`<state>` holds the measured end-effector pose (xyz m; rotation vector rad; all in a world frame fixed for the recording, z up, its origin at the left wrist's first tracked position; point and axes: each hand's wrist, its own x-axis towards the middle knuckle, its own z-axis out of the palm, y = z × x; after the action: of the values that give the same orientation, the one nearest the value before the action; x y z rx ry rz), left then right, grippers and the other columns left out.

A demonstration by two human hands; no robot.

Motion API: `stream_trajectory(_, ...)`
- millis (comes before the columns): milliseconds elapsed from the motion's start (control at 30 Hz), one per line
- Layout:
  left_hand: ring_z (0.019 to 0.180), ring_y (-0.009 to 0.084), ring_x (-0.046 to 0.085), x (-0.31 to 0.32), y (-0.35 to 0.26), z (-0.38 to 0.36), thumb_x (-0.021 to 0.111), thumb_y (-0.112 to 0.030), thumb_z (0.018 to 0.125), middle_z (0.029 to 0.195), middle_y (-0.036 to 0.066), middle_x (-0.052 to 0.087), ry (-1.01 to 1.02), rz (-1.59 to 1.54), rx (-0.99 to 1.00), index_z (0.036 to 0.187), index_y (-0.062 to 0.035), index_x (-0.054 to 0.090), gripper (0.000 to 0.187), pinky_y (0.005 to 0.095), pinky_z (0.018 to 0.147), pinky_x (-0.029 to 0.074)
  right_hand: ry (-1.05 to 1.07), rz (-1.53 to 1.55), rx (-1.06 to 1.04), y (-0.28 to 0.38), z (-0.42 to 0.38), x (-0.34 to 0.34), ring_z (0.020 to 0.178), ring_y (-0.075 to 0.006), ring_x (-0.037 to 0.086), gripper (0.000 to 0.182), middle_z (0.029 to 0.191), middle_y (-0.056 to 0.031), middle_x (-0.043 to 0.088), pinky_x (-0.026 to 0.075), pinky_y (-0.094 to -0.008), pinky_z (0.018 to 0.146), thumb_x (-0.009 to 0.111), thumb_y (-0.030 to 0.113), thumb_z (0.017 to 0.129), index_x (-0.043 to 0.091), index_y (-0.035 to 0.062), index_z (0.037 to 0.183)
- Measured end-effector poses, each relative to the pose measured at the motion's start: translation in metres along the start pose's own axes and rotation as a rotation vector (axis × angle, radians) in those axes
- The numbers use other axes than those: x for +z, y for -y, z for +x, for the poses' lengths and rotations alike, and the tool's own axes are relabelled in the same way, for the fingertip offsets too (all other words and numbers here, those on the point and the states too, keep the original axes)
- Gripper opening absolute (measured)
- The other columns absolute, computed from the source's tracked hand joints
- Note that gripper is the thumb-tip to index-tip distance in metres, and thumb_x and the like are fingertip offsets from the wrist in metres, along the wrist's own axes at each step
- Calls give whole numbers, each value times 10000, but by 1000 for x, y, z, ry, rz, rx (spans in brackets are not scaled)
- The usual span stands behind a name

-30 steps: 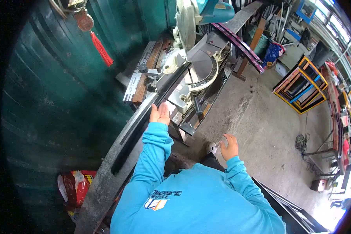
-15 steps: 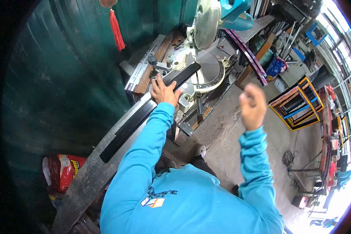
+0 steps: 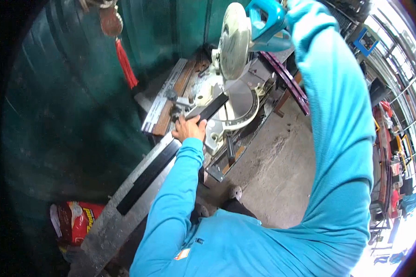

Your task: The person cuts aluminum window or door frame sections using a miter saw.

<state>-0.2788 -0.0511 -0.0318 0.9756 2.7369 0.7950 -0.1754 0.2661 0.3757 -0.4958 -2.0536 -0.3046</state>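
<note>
My left hand (image 3: 189,129) is closed over a long black strip of moulding (image 3: 149,177), its fingers across the top and the thumb on the near side. The strip lies along a grey metal rail and runs up onto the bed of a miter saw (image 3: 235,41). Its far end (image 3: 217,105) is beside the round saw table, below the raised blade guard. My right arm (image 3: 337,92) stretches up toward the teal saw handle (image 3: 268,16). The right hand itself is beyond the top edge of the view, so its grip is hidden.
A purple moulding (image 3: 286,83) extends right of the saw. A green metal wall (image 3: 69,115) with a hanging red tassel (image 3: 125,64) stands at left. A red bag (image 3: 81,221) lies below the rail (image 3: 97,240). Concrete floor (image 3: 272,175) shows at right.
My right arm has risen from beside the saw toward its handle, taking the hand out of view. The left hand stays on the moulding. The camera view has shifted slightly.
</note>
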Motion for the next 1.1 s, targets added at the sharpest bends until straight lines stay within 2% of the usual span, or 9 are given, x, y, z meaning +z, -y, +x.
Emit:
stream_trajectory(200, 1183, 283, 504, 11, 1, 4, 745, -432, 792, 1243, 126, 562, -16, -2, -9, 1104, -304, 734, 338, 524, 988, 303, 28, 114, 405, 28, -47, 24, 907, -288, 630, 369, 988, -166, 678, 512, -371, 780, 535, 338, 903, 691, 56, 1082)
stream_trajectory(400, 1156, 300, 508, 13, -2, 3, 747, -445, 798, 1198, 131, 561, -80, -9, 4, 1090, -284, 748, 334, 475, 959, 318, 376, 750, 1110, 78, -138, -2, 785, -239, 585, 463, 917, -135, 647, 499, -352, 671, 499, 454, 933, 659, 76, 1146)
stream_trajectory(533, 1143, 312, 522, 12, -4, 0, 744, -442, 796, 1187, 144, 573, -91, -12, 13, 1066, -288, 752, 311, 504, 965, 311, 455, 970, 1357, 84, -169, 4, 705, -206, 555, 527, 870, -115, 626, 490, -340, 598, 474, 531, 952, 639, 89, 1188)
stream_trajectory(600, 1137, 309, 527, 12, -7, 0, 743, -446, 796, 1191, 140, 574, -84, 2, 20, 1064, -293, 752, 309, 503, 968, 311, 462, 982, 1398, 85, -179, 3, 664, -190, 540, 559, 846, -105, 615, 486, -333, 562, 462, 570, 962, 628, 96, 1209)
stream_trajectory(633, 1131, 306, 533, 12, -7, 0, 742, -450, 796, 1195, 137, 574, -82, 12, -6, 1062, -298, 752, 307, 502, 971, 312, 459, 883, 1326, 101, -187, -9, 603, -203, 490, 766, 787, -107, 573, 466, -329, 531, 296, 732, 922, 614, 94, 1203)
stream_trajectory(767, 1096, 290, 552, 28, 2, 8, 735, -477, 791, 1167, 127, 593, -123, 63, 43, 1057, -307, 752, 316, 490, 954, 321, 389, 767, 1376, 118, -228, -19, 635, -231, 666, 848, 837, -167, 689, 543, -376, 597, 402, 740, 878, 640, -25, 1154)
stream_trajectory(833, 1086, 287, 554, 29, 2, 8, 735, -475, 791, 1158, 124, 598, -139, 83, 54, 1057, -307, 752, 315, 490, 943, 320, 395, 713, 1349, 126, -245, -30, 632, -221, 678, 892, 800, -153, 694, 553, -357, 606, 428, 765, 849, 660, -66, 1075)
stream_trajectory(900, 1265, 338, 470, 28, 2, 10, 756, -469, 788, 1209, 167, 655, -106, 8, 25, 1046, -271, 762, 325, 570, 1001, 242, 384, 746, 1377, 132, -253, -38, 647, -221, 682, 913, 817, -150, 696, 558, -350, 612, 437, 775, 837, 652, -79, 1074)
stream_trajectory(1100, 1232, 329, 498, 30, 1, 9, 761, -454, 779, 1192, 155, 664, -135, 37, 43, 1044, -272, 762, 321, 548, 993, 252, 353, 719, 1349, 132, -264, -30, 605, -209, 642, 942, 783, -150, 681, 520, -364, 598, 396, 810, 820, 660, -67, 1042)
